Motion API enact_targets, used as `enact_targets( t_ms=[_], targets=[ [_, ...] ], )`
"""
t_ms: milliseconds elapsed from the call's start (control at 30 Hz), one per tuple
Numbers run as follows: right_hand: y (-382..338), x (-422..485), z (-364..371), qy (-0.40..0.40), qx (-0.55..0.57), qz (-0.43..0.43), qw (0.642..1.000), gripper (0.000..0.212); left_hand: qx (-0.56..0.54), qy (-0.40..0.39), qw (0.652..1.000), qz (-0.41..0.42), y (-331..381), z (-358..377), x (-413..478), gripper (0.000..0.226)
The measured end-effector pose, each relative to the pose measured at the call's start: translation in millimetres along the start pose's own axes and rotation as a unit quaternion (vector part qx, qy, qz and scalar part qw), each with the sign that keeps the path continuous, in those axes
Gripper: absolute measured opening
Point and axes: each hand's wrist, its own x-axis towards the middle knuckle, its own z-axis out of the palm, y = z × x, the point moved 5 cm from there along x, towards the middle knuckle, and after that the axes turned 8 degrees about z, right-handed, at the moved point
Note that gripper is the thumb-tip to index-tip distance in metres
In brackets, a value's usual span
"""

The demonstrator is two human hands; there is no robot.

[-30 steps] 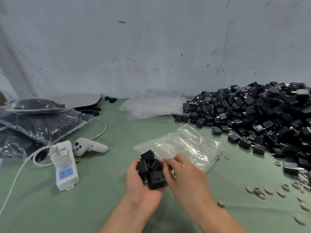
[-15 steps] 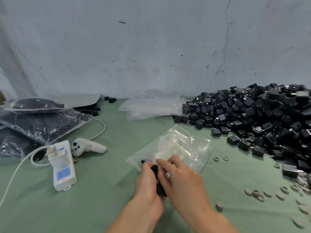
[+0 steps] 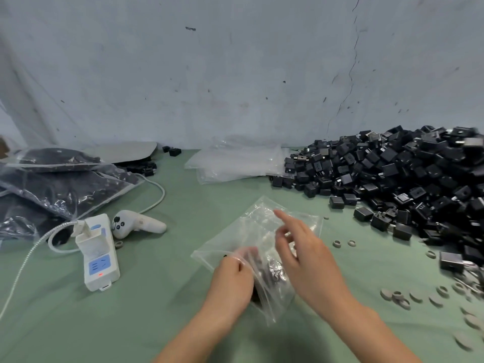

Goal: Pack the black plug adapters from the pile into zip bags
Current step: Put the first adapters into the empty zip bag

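A zip bag (image 3: 264,226) lies on the table (image 3: 157,323) at front centre. The left hand (image 3: 230,281) reaches into its near mouth and the right hand (image 3: 306,255) is over it. Right of the bag sit 2 rings (image 3: 344,242), and beyond them the pile of plug adapters (image 3: 406,179) runs back to the wall (image 3: 235,74). Empty bags (image 3: 235,163) lie behind, just left of the pile. To the left sit a power strip (image 3: 98,255) and a controller (image 3: 136,224) (the controller just behind it). Filled bags (image 3: 52,184) are stacked at far left. Loose discs (image 3: 419,297) are scattered at front right.

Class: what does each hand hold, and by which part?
Left hand, inside the zip bag's mouth, grips black adapters; grip point hidden. Right hand holds nothing.
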Motion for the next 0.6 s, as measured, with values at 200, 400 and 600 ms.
enact_targets(
  t_ms=[200, 400, 600],
  targets=[
    [33, 8, 19, -0.055, -0.036, 0.037, 0.997, 0.043, 0.081, -0.016, 0.995, 0.053, -21, -28, -40, 0.040],
    [31, 7, 36, -0.150, -0.044, -0.007, 0.988, 0.046, -0.048, -0.042, 0.997, 0.047, -40, -29, -41, 0.040],
    [36, 4, 55, -0.202, -0.100, -0.026, 0.974, 0.051, -0.014, -0.049, 0.998, 0.046, -47, -14, -34, 0.037]
  ],
)
